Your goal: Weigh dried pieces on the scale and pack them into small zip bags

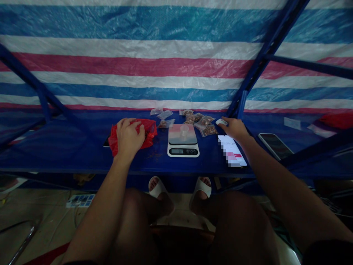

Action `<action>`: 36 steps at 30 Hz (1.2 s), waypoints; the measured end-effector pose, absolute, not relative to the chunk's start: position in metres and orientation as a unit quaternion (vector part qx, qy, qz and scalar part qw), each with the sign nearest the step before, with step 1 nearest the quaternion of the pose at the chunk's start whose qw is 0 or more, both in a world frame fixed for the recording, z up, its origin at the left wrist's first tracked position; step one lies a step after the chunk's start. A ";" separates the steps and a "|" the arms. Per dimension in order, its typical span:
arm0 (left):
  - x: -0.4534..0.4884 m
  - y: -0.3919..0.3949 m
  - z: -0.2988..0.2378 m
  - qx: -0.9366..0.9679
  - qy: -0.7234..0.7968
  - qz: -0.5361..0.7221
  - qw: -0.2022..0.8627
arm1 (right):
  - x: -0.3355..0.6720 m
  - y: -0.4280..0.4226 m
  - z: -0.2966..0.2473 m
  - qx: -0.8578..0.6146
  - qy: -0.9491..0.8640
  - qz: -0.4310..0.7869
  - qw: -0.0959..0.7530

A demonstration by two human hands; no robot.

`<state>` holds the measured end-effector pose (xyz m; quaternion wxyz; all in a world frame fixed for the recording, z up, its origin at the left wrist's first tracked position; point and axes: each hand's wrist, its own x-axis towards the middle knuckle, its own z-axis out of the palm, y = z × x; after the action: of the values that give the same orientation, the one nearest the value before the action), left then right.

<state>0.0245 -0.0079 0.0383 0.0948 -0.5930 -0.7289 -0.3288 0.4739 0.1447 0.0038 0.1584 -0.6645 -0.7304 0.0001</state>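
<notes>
My left hand (128, 137) rests on a red plastic bag (147, 133) lying on the blue shelf (82, 154), with its fingers curled into the bag's opening. My right hand (234, 127) reaches to the right of the scale, fingers closed on a small white object (221, 122). Between the hands stands a white digital kitchen scale (183, 144) with a small clear cup (184, 130) on its platform. Behind the scale lie several small clear bags (202, 123) filled with brownish pieces, and a few emptier ones (164, 116).
A sheet of white labels (232, 151) lies under my right wrist. A phone (275, 145) lies further right on the shelf. Blue metal struts (261, 55) cross in front of a striped tarp (138, 55). My knees and sandalled feet (157, 187) are below the shelf.
</notes>
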 end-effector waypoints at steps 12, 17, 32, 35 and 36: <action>0.005 -0.017 0.051 -0.577 -0.736 -0.339 0.101 | 0.467 0.151 0.017 -0.653 -0.692 0.018 0.307; -0.021 -0.026 0.056 -0.505 -0.821 -0.262 0.041 | 0.441 0.143 0.050 -0.578 -0.685 0.008 0.443; -0.012 -0.016 0.086 -0.552 -0.790 -0.263 0.048 | 0.220 0.017 0.062 -0.176 -0.981 -0.028 0.077; -0.017 -0.014 0.096 -0.548 -0.789 -0.268 0.076 | 0.222 0.025 0.073 -0.198 -0.978 -0.047 0.054; -0.017 -0.014 0.100 -0.547 -0.789 -0.268 0.085 | 0.224 0.026 0.078 -0.201 -0.976 -0.048 0.063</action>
<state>-0.0171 -0.0137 0.1000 0.0846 -0.5468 -0.7886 -0.2683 0.2239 0.0264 0.0778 0.0634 -0.2009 -0.9764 -0.0482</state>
